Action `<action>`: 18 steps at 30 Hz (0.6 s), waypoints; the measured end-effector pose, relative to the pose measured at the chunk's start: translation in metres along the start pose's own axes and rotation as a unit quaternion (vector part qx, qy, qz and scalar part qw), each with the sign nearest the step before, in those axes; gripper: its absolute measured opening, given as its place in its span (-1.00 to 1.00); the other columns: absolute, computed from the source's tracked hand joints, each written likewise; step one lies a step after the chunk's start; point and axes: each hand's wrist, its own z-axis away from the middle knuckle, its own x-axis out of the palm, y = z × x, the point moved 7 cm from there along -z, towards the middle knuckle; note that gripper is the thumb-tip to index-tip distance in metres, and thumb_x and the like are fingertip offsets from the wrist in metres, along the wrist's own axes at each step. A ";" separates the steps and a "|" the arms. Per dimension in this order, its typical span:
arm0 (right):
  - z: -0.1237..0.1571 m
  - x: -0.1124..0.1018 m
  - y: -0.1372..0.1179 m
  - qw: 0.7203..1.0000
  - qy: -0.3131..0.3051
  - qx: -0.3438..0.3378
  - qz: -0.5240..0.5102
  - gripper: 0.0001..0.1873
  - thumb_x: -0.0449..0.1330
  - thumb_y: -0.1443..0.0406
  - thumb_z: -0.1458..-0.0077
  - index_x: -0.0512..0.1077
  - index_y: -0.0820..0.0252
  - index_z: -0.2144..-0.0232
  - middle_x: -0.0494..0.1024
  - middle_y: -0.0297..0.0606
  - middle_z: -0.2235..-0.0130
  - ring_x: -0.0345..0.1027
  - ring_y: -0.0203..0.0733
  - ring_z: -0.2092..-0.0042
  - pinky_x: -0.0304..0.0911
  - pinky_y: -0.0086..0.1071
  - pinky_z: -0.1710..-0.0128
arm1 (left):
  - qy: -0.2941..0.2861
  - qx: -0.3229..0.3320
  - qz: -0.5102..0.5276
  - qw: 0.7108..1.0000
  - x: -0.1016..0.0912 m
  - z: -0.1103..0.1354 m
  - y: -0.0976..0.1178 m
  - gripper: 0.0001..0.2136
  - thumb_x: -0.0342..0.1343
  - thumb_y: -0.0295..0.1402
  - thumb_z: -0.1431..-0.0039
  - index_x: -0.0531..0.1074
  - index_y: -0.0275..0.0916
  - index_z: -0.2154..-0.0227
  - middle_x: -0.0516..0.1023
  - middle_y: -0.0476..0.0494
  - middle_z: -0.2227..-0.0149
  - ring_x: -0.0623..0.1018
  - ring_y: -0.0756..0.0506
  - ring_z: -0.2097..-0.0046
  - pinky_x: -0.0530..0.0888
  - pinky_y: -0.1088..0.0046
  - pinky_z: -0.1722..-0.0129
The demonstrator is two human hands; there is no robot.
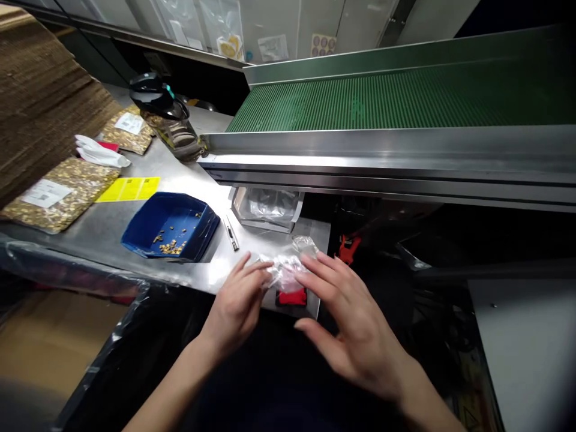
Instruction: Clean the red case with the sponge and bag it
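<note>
A crumpled clear plastic bag (288, 273) lies near the front corner of the metal table, between my two hands. On its left side, my left hand (240, 300) has its fingers bent in and closed on the bag's edge. My right hand (353, 321) is open, thumb and fingers apart, with the fingertips at the bag's right side. Just under the bag is a red and black object (291, 297), partly covered by it. A small cutter knife (231, 234) rests on the table beyond my left hand.
A blue bin (211, 225) with small brass-coloured parts stands left. Behind sit a tray of clear bags (288, 227), filled bags (67, 186), yellow labels (130, 189), and a black-topped device (155, 96). A green conveyor (360, 105) crosses above the table; a lined box (58, 342) stands front left.
</note>
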 end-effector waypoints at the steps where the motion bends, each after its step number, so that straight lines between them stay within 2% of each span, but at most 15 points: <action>1: -0.017 0.007 -0.008 0.998 -0.068 -0.008 0.000 -0.28 0.28 0.25 -0.27 0.13 0.08 -0.39 0.37 -0.09 -0.33 0.19 0.05 -0.36 0.12 0.00 -0.37 | -0.020 -0.017 0.041 0.999 0.001 0.007 0.005 -0.77 -0.09 -0.58 -0.43 0.37 -0.18 0.03 0.58 -0.07 0.15 0.57 -0.08 -0.07 0.30 0.23 -0.32; 2: -0.030 0.015 -0.012 0.990 -0.138 0.001 -0.008 -0.30 0.30 0.23 -0.25 0.19 0.11 -0.36 0.49 -0.08 -0.22 0.34 0.06 -0.24 0.26 -0.04 -0.25 | -0.025 -0.050 0.078 0.995 0.001 0.013 0.007 -0.79 -0.10 -0.54 -0.45 0.38 -0.16 0.06 0.56 -0.02 0.20 0.59 -0.03 0.06 0.41 0.37 -0.17; 3: -0.038 0.026 -0.012 0.979 -0.202 0.024 -0.024 -0.44 0.29 0.23 -0.25 0.32 0.11 -0.25 0.61 -0.14 -0.04 0.47 0.02 -0.06 0.38 -0.15 -0.06 | -0.019 -0.097 0.115 0.988 0.001 0.019 0.006 -0.81 -0.11 -0.48 -0.48 0.40 -0.16 0.11 0.53 0.01 0.26 0.57 0.00 0.20 0.47 0.48 0.04; 4: -0.041 0.036 -0.010 0.965 -0.253 0.057 -0.049 -0.66 0.27 0.24 -0.25 0.46 0.10 -0.07 0.64 -0.25 0.18 0.51 -0.08 0.15 0.38 -0.27 0.16 | -0.005 -0.152 0.148 0.977 0.001 0.025 0.001 -0.82 -0.11 -0.41 -0.50 0.40 -0.15 0.17 0.48 0.05 0.33 0.52 0.02 0.31 0.44 0.53 0.24; 5: -0.041 0.046 -0.006 0.949 -0.288 0.095 -0.082 -0.88 0.26 0.26 -0.25 0.52 0.09 0.15 0.58 -0.36 0.35 0.44 -0.19 0.32 0.28 -0.36 0.34 | 0.009 -0.207 0.179 0.962 0.002 0.032 -0.005 -0.80 -0.11 -0.33 -0.51 0.39 -0.15 0.22 0.42 0.07 0.39 0.45 0.03 0.39 0.38 0.54 0.38; 6: -0.037 0.056 -0.002 0.933 -0.310 0.138 -0.125 -0.92 0.25 0.28 -0.24 0.50 0.11 0.33 0.50 -0.42 0.45 0.34 -0.26 0.41 0.16 -0.41 0.43 | 0.020 -0.255 0.205 0.945 0.005 0.039 -0.011 -0.77 -0.10 -0.25 -0.52 0.39 -0.15 0.24 0.37 0.08 0.43 0.38 0.02 0.45 0.33 0.52 0.45; 8: -0.020 0.078 0.009 0.884 -0.319 0.233 -0.249 -0.80 0.28 0.24 -0.19 0.44 0.15 0.46 0.43 -0.44 0.49 0.29 -0.32 0.44 0.08 -0.44 0.47 | 0.014 -0.318 0.237 0.918 0.012 0.051 -0.023 -0.69 -0.14 -0.13 -0.51 0.39 -0.16 0.25 0.32 0.09 0.47 0.34 -0.01 0.47 0.30 0.49 0.47; 10: 0.004 0.100 0.018 0.806 -0.300 0.326 -0.392 -0.78 0.36 0.17 -0.10 0.45 0.18 0.39 0.46 -0.41 0.45 0.33 -0.29 0.41 0.16 -0.45 0.42 | -0.007 -0.348 0.241 0.906 0.020 0.060 -0.033 -0.66 -0.15 -0.07 -0.50 0.41 -0.16 0.22 0.35 0.07 0.47 0.36 -0.04 0.46 0.31 0.45 0.45; 11: 0.016 0.110 0.022 0.768 -0.277 0.365 -0.448 -0.74 0.38 0.15 -0.06 0.46 0.19 0.35 0.48 -0.39 0.42 0.34 -0.27 0.40 0.20 -0.44 0.40 | -0.003 -0.354 0.223 0.908 0.021 0.062 -0.037 -0.69 -0.11 -0.08 -0.48 0.43 -0.16 0.18 0.39 0.04 0.43 0.39 -0.06 0.42 0.34 0.43 0.40; 12: 0.027 0.117 0.027 0.746 -0.243 0.395 -0.478 -0.69 0.40 0.14 -0.02 0.46 0.21 0.31 0.48 -0.37 0.41 0.34 -0.27 0.39 0.21 -0.43 0.39 | 0.019 -0.351 0.184 0.918 0.018 0.064 -0.038 -0.73 -0.03 -0.09 -0.46 0.43 -0.16 0.13 0.43 0.01 0.36 0.43 -0.09 0.34 0.36 0.40 0.31; 13: 0.036 0.122 0.032 0.748 -0.203 0.416 -0.477 -0.66 0.42 0.13 0.00 0.46 0.22 0.28 0.49 -0.36 0.40 0.33 -0.27 0.39 0.21 -0.42 0.39 | 0.051 -0.338 0.136 0.930 0.013 0.064 -0.037 -0.77 0.05 -0.13 -0.42 0.44 -0.16 0.10 0.46 -0.04 0.29 0.45 -0.12 0.26 0.37 0.36 0.21; 15: 0.050 0.123 0.040 0.796 -0.136 0.436 -0.397 -0.67 0.41 0.13 -0.01 0.46 0.19 0.27 0.49 -0.36 0.38 0.30 -0.26 0.37 0.19 -0.41 0.37 | 0.090 -0.300 0.062 0.948 0.009 0.064 -0.025 -0.84 0.15 -0.19 -0.37 0.44 -0.17 0.16 0.47 -0.07 0.22 0.45 -0.15 0.16 0.34 0.33 0.10; 16: 0.054 0.121 0.041 0.824 -0.118 0.439 -0.338 -0.71 0.39 0.13 -0.03 0.45 0.16 0.30 0.49 -0.37 0.40 0.29 -0.26 0.38 0.17 -0.40 0.37 | 0.073 -0.289 0.057 0.953 0.013 0.063 -0.018 -0.85 0.17 -0.20 -0.36 0.43 -0.17 0.22 0.47 -0.05 0.24 0.45 -0.14 0.17 0.34 0.34 0.11; 18: 0.059 0.119 0.037 0.860 -0.116 0.437 -0.236 -0.76 0.34 0.16 -0.09 0.38 0.12 0.39 0.46 -0.40 0.43 0.25 -0.26 0.40 0.13 -0.39 0.38 | -0.026 -0.314 0.117 0.942 0.036 0.065 -0.007 -0.80 0.21 -0.17 -0.32 0.40 -0.15 0.32 0.46 0.01 0.33 0.45 -0.09 0.28 0.33 0.38 0.25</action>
